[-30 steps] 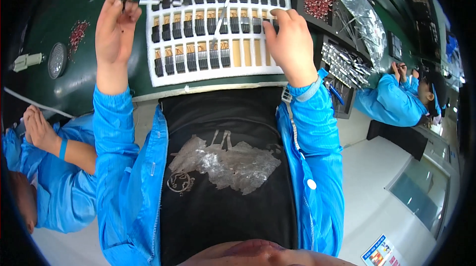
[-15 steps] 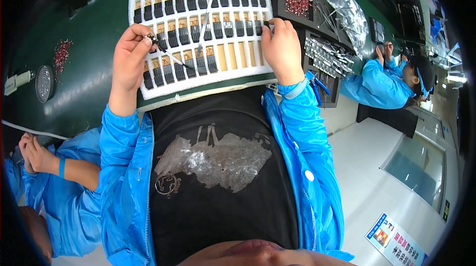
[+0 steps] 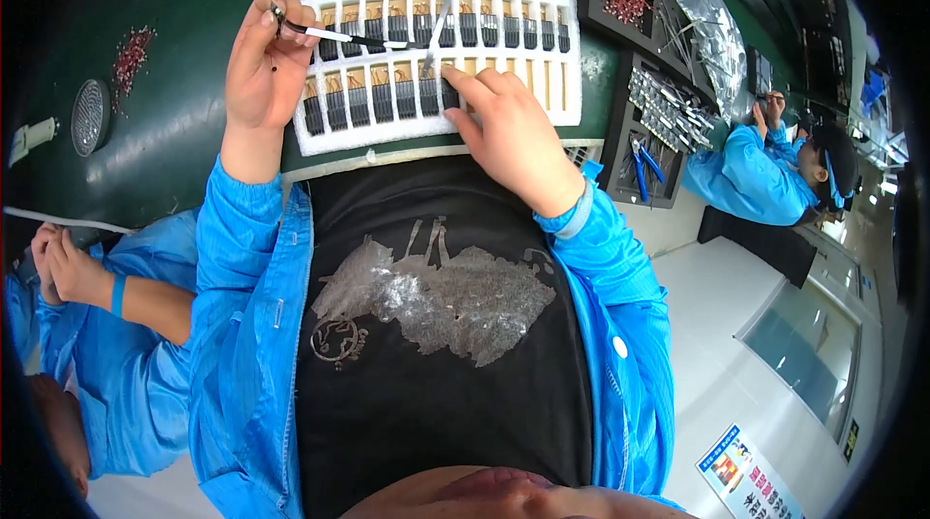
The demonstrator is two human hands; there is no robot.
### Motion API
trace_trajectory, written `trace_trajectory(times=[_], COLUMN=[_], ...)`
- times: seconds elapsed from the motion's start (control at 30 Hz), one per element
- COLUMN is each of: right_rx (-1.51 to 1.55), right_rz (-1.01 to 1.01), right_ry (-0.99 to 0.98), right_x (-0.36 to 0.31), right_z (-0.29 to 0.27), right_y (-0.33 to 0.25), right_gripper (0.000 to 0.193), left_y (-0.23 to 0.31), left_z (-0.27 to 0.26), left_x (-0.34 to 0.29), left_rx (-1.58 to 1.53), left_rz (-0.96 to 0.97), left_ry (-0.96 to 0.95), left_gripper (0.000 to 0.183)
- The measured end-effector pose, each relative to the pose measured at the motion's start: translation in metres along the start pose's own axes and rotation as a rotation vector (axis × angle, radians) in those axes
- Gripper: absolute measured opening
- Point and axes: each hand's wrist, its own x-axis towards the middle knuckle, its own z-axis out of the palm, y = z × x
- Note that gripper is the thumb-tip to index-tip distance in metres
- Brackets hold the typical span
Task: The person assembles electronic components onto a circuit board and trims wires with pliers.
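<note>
At the tray, left hand pinches a strip.

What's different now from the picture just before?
The right hand moved left and nearer the person, from the right end of the second-nearest row in the white tray to a dark block in the nearest row; whether it grips is unclear. The thin strip swung from slanting toward the person to pointing mostly right. The left hand still holds it; the red pile stayed put.

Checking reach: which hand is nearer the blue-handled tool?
Right. The right hand is left of the tool, at the foam tray; the left hand is farther left, over its left edge.
</note>
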Motion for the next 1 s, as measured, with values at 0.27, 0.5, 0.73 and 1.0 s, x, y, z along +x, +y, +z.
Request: trace_trajectory(times=[0.27, 0.5, 0.73, 1.0], right_rx=[-0.318, -0.443, -0.386, -0.376], right_rz=[-0.200, -0.247, -0.383, -0.718], right_ry=[-0.164, -0.199, -0.211, -0.370], right_x=[0.028, 0.030, 0.030, 0.057], right_z=[-0.018, -0.013, -0.021, -0.037], right_y=[-0.005, -0.010, 0.007, 0.017], right_gripper=[0.025, 0.030, 0.035, 0.020], left_y=[-0.012, -0.024, -0.018, -0.017], left_z=[-0.026, -0.006, 0.001, -0.005], left_x=[0.005, 0.001, 0.001, 0.001], left_rx=[-0.068, -0.003, 0.002, 0.065], left_rz=[0.026, 0.009, 0.008, 0.024], left_ry=[-0.157, 0.004, 0.039, 0.058], left_gripper=[0.014, 0.010, 0.006, 0.007])
